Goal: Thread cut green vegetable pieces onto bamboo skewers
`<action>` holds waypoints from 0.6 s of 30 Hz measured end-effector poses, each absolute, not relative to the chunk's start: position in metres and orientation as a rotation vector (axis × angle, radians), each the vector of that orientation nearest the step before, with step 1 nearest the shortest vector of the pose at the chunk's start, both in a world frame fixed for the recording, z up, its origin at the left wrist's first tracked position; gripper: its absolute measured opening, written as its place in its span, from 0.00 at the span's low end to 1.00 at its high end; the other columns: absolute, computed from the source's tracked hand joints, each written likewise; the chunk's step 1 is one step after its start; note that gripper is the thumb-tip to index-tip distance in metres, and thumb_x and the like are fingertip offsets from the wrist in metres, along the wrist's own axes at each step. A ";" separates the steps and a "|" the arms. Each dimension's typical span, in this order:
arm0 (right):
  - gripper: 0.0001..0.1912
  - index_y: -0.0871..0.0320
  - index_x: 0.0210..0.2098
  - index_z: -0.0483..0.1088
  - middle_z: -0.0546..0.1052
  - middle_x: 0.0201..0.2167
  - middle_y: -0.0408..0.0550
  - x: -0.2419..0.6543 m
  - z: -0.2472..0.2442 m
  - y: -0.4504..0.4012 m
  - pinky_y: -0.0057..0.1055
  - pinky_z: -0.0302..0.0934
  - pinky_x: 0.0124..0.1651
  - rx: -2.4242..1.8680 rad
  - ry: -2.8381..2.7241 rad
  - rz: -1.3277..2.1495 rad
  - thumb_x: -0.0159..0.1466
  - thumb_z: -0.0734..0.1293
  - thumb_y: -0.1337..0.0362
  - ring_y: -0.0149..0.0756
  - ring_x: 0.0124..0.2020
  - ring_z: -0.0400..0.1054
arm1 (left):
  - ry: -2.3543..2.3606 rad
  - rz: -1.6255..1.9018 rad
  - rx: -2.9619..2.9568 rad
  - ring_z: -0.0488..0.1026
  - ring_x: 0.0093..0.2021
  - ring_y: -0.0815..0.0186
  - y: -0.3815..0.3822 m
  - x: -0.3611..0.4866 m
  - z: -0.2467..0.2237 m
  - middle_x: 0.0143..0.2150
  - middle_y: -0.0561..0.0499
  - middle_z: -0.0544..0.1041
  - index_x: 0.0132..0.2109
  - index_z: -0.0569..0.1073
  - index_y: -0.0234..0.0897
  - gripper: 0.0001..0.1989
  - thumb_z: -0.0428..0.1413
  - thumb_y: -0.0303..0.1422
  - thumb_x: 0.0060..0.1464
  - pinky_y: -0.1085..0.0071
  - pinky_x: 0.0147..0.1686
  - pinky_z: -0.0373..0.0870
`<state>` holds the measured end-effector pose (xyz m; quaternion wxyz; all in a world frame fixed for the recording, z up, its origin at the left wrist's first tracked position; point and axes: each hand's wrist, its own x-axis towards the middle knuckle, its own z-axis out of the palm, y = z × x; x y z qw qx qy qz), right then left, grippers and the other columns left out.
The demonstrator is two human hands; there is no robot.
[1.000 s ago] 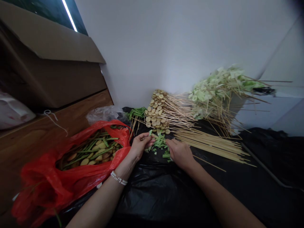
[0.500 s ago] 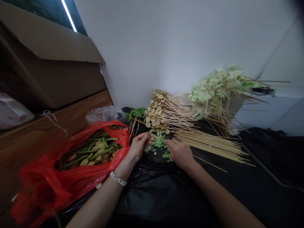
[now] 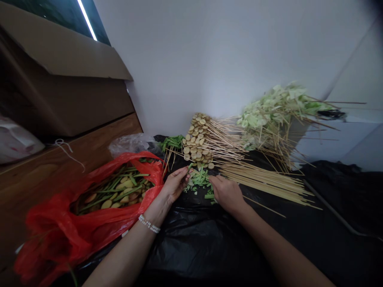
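My left hand (image 3: 176,183) is closed in a pinch on a short green bean piece (image 3: 190,167). Facing it, my right hand (image 3: 226,192) is closed around a thin bamboo skewer (image 3: 265,206). The skewer's back end sticks out to the right past the hand, and its front runs towards the bean piece at my left fingertips. Whether the tip has pierced the bean, I cannot tell. Between and below both hands lies a pile of cut green bean pieces (image 3: 201,178) on black plastic sheeting (image 3: 206,239).
Potato-slice skewers (image 3: 196,145) are stacked behind my hands, beside green bean skewers (image 3: 172,142). Bare skewers (image 3: 269,185) lie to the right, below leafy cabbage skewers (image 3: 269,107). A red plastic bag (image 3: 60,215) of beans and potato slices stands left, near a cardboard box (image 3: 74,95).
My left fingers have shifted slightly around the bean piece, which now tilts a little differently. The right hand and skewer have barely moved.
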<state>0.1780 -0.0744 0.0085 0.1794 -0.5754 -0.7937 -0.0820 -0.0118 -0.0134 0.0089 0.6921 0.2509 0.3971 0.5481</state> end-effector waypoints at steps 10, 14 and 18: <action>0.14 0.55 0.42 0.71 0.74 0.32 0.46 0.178 0.004 -0.075 0.28 0.47 0.29 -1.588 -2.229 -0.259 0.68 0.54 0.68 0.32 0.31 0.68 | 0.859 1.174 0.495 0.72 0.24 0.74 -0.014 -0.011 0.004 0.25 0.49 0.75 0.30 0.76 0.28 0.05 0.59 0.18 0.50 0.84 0.23 0.70; 0.13 0.55 0.41 0.70 0.75 0.32 0.46 0.177 0.004 -0.075 0.29 0.47 0.29 -1.594 -2.239 -0.264 0.67 0.55 0.68 0.32 0.30 0.68 | 0.890 1.181 0.563 0.72 0.24 0.75 -0.015 -0.007 0.003 0.24 0.49 0.76 0.30 0.77 0.28 0.03 0.60 0.19 0.49 0.84 0.24 0.70; 0.13 0.56 0.43 0.70 0.75 0.33 0.46 0.176 0.004 -0.076 0.28 0.48 0.30 -1.601 -2.247 -0.233 0.67 0.55 0.69 0.32 0.32 0.69 | 0.904 1.170 0.594 0.72 0.23 0.75 -0.016 -0.005 0.002 0.23 0.50 0.76 0.31 0.77 0.28 0.03 0.63 0.20 0.47 0.84 0.23 0.68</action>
